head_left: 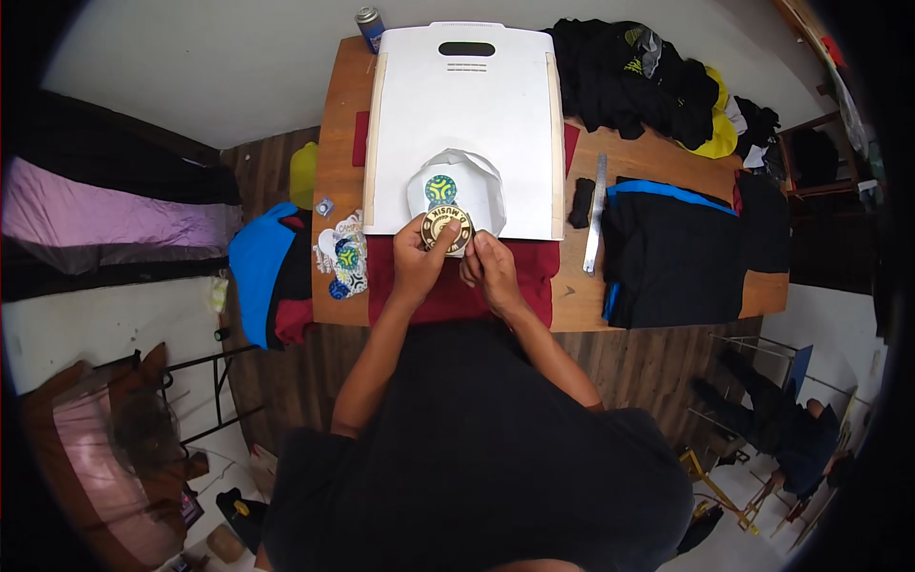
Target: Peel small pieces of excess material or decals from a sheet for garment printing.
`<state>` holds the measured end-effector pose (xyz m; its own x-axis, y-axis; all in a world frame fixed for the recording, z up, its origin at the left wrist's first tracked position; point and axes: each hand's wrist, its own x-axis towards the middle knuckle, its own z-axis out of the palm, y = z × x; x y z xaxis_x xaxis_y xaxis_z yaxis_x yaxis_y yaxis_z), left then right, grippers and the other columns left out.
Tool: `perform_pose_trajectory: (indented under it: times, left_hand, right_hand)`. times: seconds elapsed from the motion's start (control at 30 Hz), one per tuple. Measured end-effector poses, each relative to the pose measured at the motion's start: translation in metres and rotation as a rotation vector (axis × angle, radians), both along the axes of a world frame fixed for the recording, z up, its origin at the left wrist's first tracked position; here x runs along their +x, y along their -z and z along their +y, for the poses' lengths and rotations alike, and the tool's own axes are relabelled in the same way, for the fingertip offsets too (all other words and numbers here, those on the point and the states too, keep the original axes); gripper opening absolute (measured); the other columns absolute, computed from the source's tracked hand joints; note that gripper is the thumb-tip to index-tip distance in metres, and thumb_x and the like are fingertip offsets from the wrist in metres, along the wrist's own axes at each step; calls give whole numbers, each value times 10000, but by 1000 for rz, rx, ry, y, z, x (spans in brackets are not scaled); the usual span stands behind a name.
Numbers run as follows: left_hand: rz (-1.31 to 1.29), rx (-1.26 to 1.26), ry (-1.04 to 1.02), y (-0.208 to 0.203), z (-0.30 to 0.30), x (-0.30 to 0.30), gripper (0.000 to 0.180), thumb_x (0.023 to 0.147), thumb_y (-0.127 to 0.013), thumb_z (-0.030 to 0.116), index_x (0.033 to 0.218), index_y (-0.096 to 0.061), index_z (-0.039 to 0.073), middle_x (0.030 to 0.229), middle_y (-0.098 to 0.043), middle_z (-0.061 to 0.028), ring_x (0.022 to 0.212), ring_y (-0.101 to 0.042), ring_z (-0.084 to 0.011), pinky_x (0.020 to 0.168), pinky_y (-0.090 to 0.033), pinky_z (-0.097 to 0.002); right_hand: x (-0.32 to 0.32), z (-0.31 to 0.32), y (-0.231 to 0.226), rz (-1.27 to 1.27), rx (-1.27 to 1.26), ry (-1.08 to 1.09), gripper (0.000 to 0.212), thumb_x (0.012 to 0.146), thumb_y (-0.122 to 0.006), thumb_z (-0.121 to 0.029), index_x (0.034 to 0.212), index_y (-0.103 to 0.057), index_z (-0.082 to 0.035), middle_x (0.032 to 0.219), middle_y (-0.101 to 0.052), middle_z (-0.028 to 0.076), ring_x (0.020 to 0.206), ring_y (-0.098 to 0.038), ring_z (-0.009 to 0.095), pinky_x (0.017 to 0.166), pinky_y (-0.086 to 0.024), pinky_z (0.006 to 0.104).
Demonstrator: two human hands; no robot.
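A round brown-and-cream emblem (448, 229), looking like a printed transfer or patch, is held up over the near edge of a white board (464, 114). My left hand (416, 259) grips it, the thumb lying across its face. At its right edge the fingers of my right hand (493, 270) are pinched together; they seem to hold that edge. Just beyond the emblem is a crumpled translucent white sheet (484, 186), with a green-and-blue round print (440, 189) on it. Dark red fabric (519, 276) comes out from under the board, beneath my hands.
Several cut-out printed emblems (345, 255) lie left of the board on the wooden table (577, 310). To the right are a metal ruler (596, 214) and folded black-and-blue fabric (677, 253). A spray can (370, 29) stands at the back left; black clothes (629, 81) are heaped back right.
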<state>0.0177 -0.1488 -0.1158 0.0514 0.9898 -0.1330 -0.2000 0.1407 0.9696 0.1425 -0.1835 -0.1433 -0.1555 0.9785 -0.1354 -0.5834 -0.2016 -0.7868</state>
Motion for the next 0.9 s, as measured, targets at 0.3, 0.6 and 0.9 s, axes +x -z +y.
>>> perform_pose_trajectory:
  times: [0.3,0.6,0.9]
  left_hand:
    - [-16,10,-24,2,0,1,140,874,-644,112,929,-617,-14,833,-647,-25,733,-587,-52,645,-467,-189]
    - [-23,-12,36,4,-2,-1,123,883,-634,111,907,-612,-7,824,-637,-19,731,-567,-41,639,-454,-188]
    - [-31,-3,5,2,-1,0,124,893,-619,107,864,-601,-13,797,-634,-25,701,-563,-39,619,-443,-181]
  right_hand:
    - [0,1,1,122,-31,53,256,996,-418,-275,881,-463,-50,531,-330,-37,433,-291,60,439,-309,226]
    - [1,7,-1,12,-82,153,109,938,-539,-137,933,-478,-46,562,-401,-47,439,-322,38,435,-295,211]
    - [5,4,5,39,-39,93,260,998,-407,-263,905,-484,-33,534,-337,-30,442,-312,67,453,-328,231]
